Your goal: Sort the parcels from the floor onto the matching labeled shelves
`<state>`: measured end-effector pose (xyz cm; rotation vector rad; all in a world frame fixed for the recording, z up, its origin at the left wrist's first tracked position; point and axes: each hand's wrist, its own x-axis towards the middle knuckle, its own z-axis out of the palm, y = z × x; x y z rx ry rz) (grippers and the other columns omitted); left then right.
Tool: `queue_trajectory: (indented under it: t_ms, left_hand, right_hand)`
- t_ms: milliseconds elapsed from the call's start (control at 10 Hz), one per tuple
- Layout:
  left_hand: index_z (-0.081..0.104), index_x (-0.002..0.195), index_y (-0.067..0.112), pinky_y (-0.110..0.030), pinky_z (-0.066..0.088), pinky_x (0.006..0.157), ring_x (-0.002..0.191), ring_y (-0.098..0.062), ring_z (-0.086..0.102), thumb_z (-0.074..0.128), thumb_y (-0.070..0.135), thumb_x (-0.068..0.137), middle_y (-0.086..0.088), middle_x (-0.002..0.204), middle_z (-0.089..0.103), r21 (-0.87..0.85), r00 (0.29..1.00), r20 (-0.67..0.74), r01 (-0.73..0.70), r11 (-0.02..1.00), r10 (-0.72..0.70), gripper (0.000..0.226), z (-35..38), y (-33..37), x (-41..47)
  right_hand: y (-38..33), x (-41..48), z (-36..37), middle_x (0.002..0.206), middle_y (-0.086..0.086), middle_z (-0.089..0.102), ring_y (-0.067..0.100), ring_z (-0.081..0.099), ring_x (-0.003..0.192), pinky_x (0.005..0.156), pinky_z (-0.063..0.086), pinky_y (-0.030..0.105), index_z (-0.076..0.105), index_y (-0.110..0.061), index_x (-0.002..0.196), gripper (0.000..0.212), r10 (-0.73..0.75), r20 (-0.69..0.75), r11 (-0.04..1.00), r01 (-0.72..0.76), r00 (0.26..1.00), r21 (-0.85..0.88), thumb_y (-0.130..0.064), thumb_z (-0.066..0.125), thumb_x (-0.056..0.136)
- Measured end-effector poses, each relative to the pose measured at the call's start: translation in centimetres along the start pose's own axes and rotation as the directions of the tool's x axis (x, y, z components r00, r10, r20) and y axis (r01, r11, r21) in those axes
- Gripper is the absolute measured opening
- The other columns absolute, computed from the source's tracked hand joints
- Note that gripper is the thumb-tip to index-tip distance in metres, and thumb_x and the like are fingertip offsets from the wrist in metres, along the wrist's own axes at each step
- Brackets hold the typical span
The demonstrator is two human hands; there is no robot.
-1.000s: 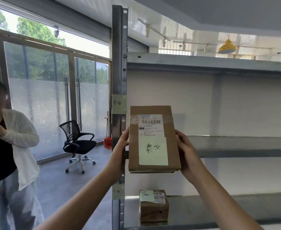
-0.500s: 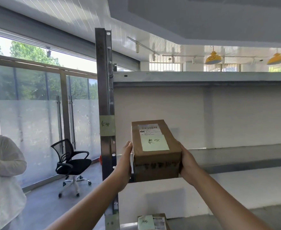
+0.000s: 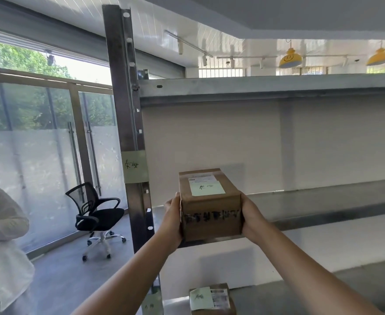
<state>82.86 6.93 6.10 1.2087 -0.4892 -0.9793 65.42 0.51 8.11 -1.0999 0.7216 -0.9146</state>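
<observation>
I hold a brown cardboard parcel (image 3: 210,209) between both hands at the front edge of the middle metal shelf (image 3: 323,203). Its top faces up and carries a shipping label and a pale green handwritten note. My left hand (image 3: 172,220) presses its left side and my right hand (image 3: 254,219) its right side. A matching pale green handwritten label (image 3: 134,166) is stuck on the grey upright post (image 3: 127,114), just left of the parcel. A second small parcel (image 3: 212,300) with its own green note lies on the shelf below.
An upper shelf (image 3: 266,86) runs above. A black office chair (image 3: 98,218) stands on the grey floor by the glass doors. A person in a white top (image 3: 2,242) stands at the far left. A lower post label (image 3: 149,305) sits near the bottom.
The parcel has tipped from upright with its label facing me to lying flat, and has moved forward to the middle shelf's edge. My view has tilted upward.
</observation>
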Motion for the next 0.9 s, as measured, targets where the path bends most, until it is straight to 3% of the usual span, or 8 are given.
queue_trajectory:
  t_ms: [100,200,300,400,500,700,800,900]
  left_hand:
    - [0.047,0.127,0.035,-0.065,0.060,0.079,0.108,-0.040,0.069,0.053,0.074,0.088,-0.013,0.125,0.067,0.040,1.000,-0.020,0.006,0.999,-0.005,0.055,0.0,-0.7,1.1]
    - [0.045,0.127,0.034,-0.061,0.061,0.082,0.108,-0.038,0.069,0.048,0.072,0.092,-0.013,0.125,0.065,0.072,1.000,-0.020,-0.005,0.997,0.007,0.052,0.0,-1.0,1.6]
    - [0.044,0.130,0.035,-0.059,0.062,0.077,0.108,-0.038,0.069,0.047,0.073,0.092,-0.012,0.126,0.065,0.061,1.000,-0.021,-0.008,0.998,0.009,0.054,-0.2,-1.4,2.5]
    - [0.045,0.129,0.036,-0.067,0.059,0.079,0.107,-0.041,0.069,0.049,0.076,0.087,-0.013,0.124,0.066,0.066,0.999,-0.047,0.003,0.998,0.000,0.058,-0.3,-1.6,2.8]
    - [0.050,0.124,0.038,-0.069,0.057,0.082,0.107,-0.042,0.069,0.054,0.080,0.075,-0.014,0.123,0.067,0.074,0.998,-0.066,0.024,0.997,-0.019,0.064,-0.6,-1.5,3.3]
    - [0.059,0.119,0.034,-0.065,0.059,0.082,0.111,-0.040,0.066,0.043,0.068,0.095,-0.014,0.123,0.066,0.153,0.997,-0.052,-0.049,0.987,0.057,0.044,-1.5,-1.9,2.5]
    - [0.055,0.131,0.036,-0.060,0.054,0.098,0.120,-0.041,0.062,0.039,0.080,0.083,-0.014,0.135,0.063,0.244,0.992,-0.097,-0.055,0.968,0.081,0.067,-2.7,-2.9,2.1]
    - [0.039,0.152,0.031,-0.050,0.035,0.117,0.137,-0.037,0.048,0.035,0.073,0.091,-0.010,0.153,0.048,0.285,0.985,-0.125,-0.081,0.955,0.121,0.074,-2.9,-2.6,0.0]
  right_hand:
    - [0.7,0.9,-0.6,0.094,0.005,0.080,0.027,0.075,0.087,0.071,0.060,0.042,0.079,-0.031,0.094,0.040,0.023,-0.001,1.000,-0.023,1.000,0.001,-0.053,0.046,0.098]
    - [1.1,1.6,-0.8,0.082,0.001,0.080,0.025,0.074,0.080,0.071,0.059,0.043,0.078,-0.033,0.074,0.044,0.038,0.001,0.999,-0.038,0.999,0.016,-0.050,0.046,0.099]
    - [1.2,2.1,-0.8,0.089,0.003,0.080,0.026,0.074,0.084,0.074,0.061,0.045,0.076,-0.032,0.090,0.037,0.041,0.003,0.999,-0.041,0.999,0.016,-0.050,0.046,0.100]
    - [1.7,2.6,-0.9,0.101,0.006,0.079,0.026,0.075,0.092,0.070,0.062,0.042,0.076,-0.029,0.108,0.043,0.044,0.012,0.999,-0.044,0.999,-0.002,-0.055,0.043,0.100]
    - [2.2,2.8,-1.0,0.104,0.006,0.079,0.026,0.074,0.098,0.074,0.062,0.041,0.074,-0.029,0.113,0.044,0.022,-0.007,0.999,-0.022,1.000,-0.027,-0.055,0.042,0.100]
    - [2.6,1.7,-0.7,0.103,0.004,0.078,0.025,0.070,0.102,0.093,0.057,0.046,0.075,-0.030,0.101,0.039,-0.031,-0.068,0.998,0.027,0.997,-0.060,-0.050,0.042,0.101]
    - [2.8,0.6,-0.5,0.108,0.004,0.076,0.023,0.067,0.108,0.100,0.052,0.048,0.075,-0.029,0.103,0.040,-0.059,-0.107,0.997,0.053,0.993,-0.063,-0.051,0.042,0.100]
    - [2.7,-0.9,0.0,0.103,-0.002,0.073,0.011,0.064,0.097,0.096,0.050,0.037,0.070,-0.033,0.098,0.035,-0.091,-0.069,0.993,0.085,0.993,-0.081,-0.049,0.039,0.102]
